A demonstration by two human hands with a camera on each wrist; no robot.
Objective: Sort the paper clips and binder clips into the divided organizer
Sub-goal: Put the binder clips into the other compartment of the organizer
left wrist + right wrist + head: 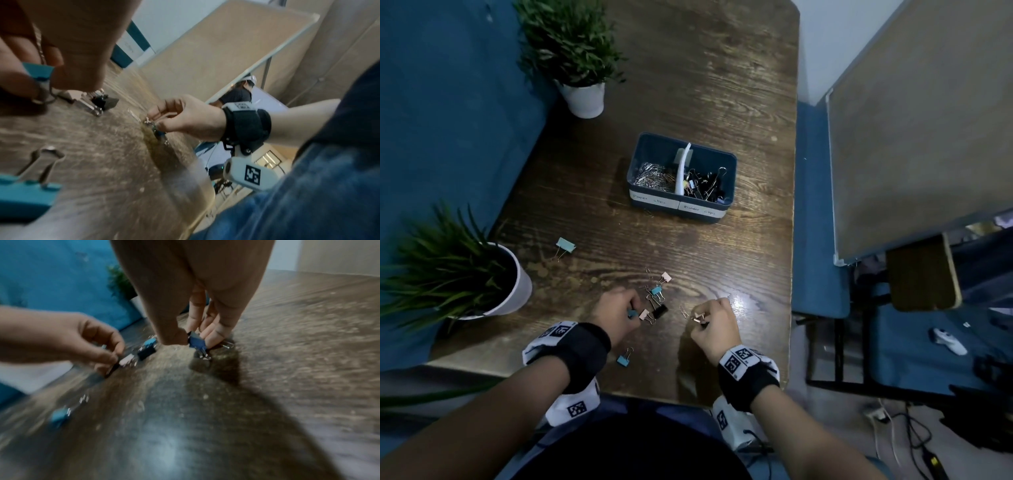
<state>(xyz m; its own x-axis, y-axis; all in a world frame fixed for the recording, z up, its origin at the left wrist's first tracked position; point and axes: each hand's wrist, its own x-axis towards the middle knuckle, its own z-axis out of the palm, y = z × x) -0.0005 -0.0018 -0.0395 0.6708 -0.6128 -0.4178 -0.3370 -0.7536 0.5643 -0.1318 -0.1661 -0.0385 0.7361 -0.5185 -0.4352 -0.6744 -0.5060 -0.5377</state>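
Note:
The dark blue divided organizer (732, 178) stands mid-table, with silver paper clips (652, 178) in its left half and black binder clips (705, 186) in its right. My left hand (630, 308) pinches a teal binder clip (39, 71) just above the table. My right hand (705, 320) pinches a small blue binder clip (196, 341) against the wood. Between the hands lie a pink clip (644, 314), a black clip (660, 310) and another teal one (655, 291). Loose clips also lie at the left (565, 245) and near the front edge (624, 359).
Two potted plants stand on the table, one at the far left (585, 99) and one close to my left arm (517, 284). A loose paper clip (683, 311) lies beside my right hand. The table's front edge is just behind my wrists. A board leans at the right.

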